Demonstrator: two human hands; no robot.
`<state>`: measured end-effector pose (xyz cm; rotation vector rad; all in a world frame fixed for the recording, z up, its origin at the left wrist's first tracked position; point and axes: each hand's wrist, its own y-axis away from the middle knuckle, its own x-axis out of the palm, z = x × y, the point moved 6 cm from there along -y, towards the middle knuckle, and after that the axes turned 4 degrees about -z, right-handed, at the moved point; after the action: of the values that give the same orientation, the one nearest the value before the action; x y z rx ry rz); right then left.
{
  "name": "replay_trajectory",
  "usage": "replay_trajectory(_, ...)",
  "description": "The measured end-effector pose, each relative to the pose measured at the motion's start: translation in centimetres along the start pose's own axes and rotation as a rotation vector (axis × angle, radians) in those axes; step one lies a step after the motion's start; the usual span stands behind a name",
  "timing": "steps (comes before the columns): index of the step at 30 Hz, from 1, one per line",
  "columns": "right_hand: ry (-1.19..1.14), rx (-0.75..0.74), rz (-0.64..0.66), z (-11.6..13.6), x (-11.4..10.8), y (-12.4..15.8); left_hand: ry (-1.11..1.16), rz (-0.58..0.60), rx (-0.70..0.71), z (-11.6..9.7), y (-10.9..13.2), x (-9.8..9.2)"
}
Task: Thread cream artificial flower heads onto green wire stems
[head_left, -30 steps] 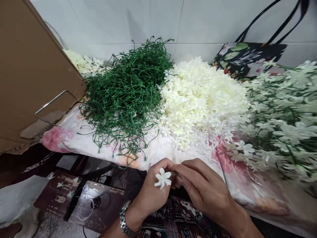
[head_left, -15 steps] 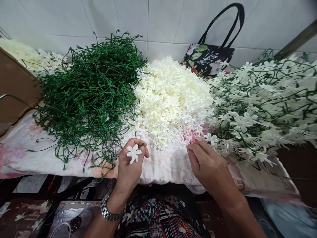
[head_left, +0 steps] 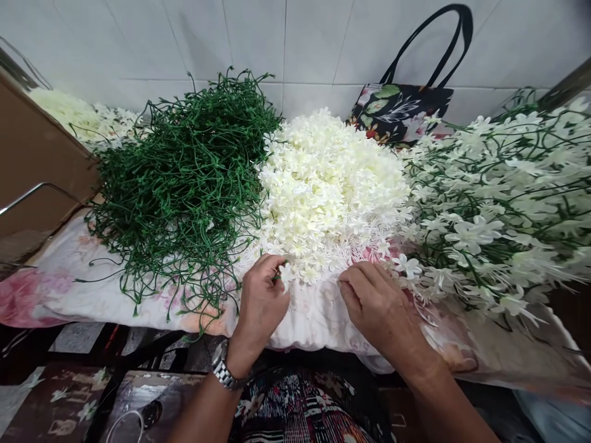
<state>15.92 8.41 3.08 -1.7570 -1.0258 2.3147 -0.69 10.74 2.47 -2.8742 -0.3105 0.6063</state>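
My left hand [head_left: 264,301] is closed at the front edge of the cloth. Its fingers pinch a small artificial flower, of which a green tip and white petals [head_left: 287,274] show by the thumb. Opposite it, my right hand [head_left: 373,300] is pinched too, thumb against forefinger; whatever it holds is too small or hidden to make out. Between and beyond the hands lies a heap of loose cream-white artificial blossoms [head_left: 330,184], with thin white stamens [head_left: 369,237] along its near side. Green plastic stems [head_left: 184,178] are piled to the left.
Assembled white flower sprays [head_left: 503,209] lie at the right. A floral handbag [head_left: 399,114] leans against the tiled wall [head_left: 314,43]. Far left stand a cardboard box [head_left: 41,154] and more pale blossoms [head_left: 69,114]. A flower-print cloth [head_left: 50,277] covers the work surface.
My left hand has moved right and turned, so the white flower that faced me is now partly hidden by its fingers. My right hand stays pinched, slightly closer to the left. The view has shifted.
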Motion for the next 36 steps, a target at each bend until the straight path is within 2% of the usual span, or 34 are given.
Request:
replay_trajectory(5,-0.201,0.069,-0.052,-0.4,-0.1,0.2,-0.266,0.049,0.177,-0.6,0.5,1.3)
replay_trajectory(9,-0.278,0.096,-0.125,-0.7,-0.4,0.1,-0.226,0.019,0.179,-0.4,0.5,1.3)
replay_trajectory(13,-0.318,0.079,-0.165,-0.7,-1.0,-0.2,0.059,-0.035,0.038,0.1,0.2,0.2)
replay_trajectory(18,-0.342,0.050,-0.174,-0.1,-1.8,-0.8,0.572,-0.043,-0.397,1.7,0.9,0.0)
replay_trajectory(21,-0.390,0.038,-0.181,0.8,-2.6,-1.2,0.816,0.012,-0.564,1.7,1.6,0.5)
replay_trajectory(27,-0.607,0.054,-0.101,3.2,-3.7,-1.6,0.940,0.120,-0.605,1.1,2.7,1.2)
replay_trajectory(30,-0.686,0.030,-0.090,4.2,-3.7,-1.7,0.940,0.122,-0.580,1.1,3.3,1.3)
replay_trajectory(36,-0.672,0.042,-0.077,4.4,-3.1,-1.5,0.925,0.099,-0.548,0.9,4.0,1.0)
